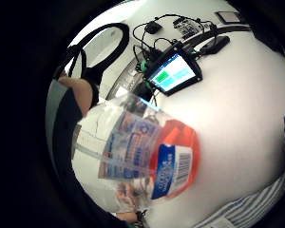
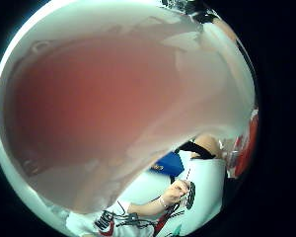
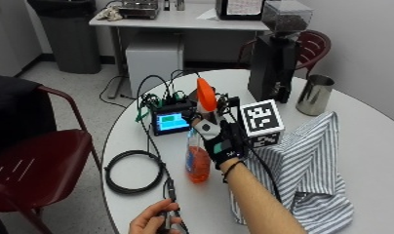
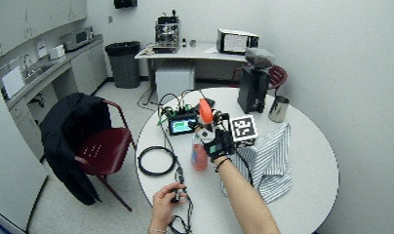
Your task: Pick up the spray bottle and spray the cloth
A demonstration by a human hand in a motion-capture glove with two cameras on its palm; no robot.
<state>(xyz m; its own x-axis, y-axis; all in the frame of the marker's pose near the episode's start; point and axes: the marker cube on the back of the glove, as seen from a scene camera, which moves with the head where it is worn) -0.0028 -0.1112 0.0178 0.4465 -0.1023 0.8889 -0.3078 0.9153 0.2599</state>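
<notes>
Cloth (image 3: 310, 161) is lying just right of the gloved right hand (image 3: 218, 139), rumpled on the round white table (image 3: 379, 161); striped blue-white woven fabric, soft folds. Hand is gripping the spray bottle (image 3: 198, 163) at the neck, fingers curled round it; bottle is standing upright, long axis vertical, base at or just above the tabletop, can't tell which. Clear plastic body w/ orange liquid, orange trigger head (image 3: 205, 95) up top; nozzle direction isn't readable, so it prob. needs turning toward the cloth before squeezing.
</notes>
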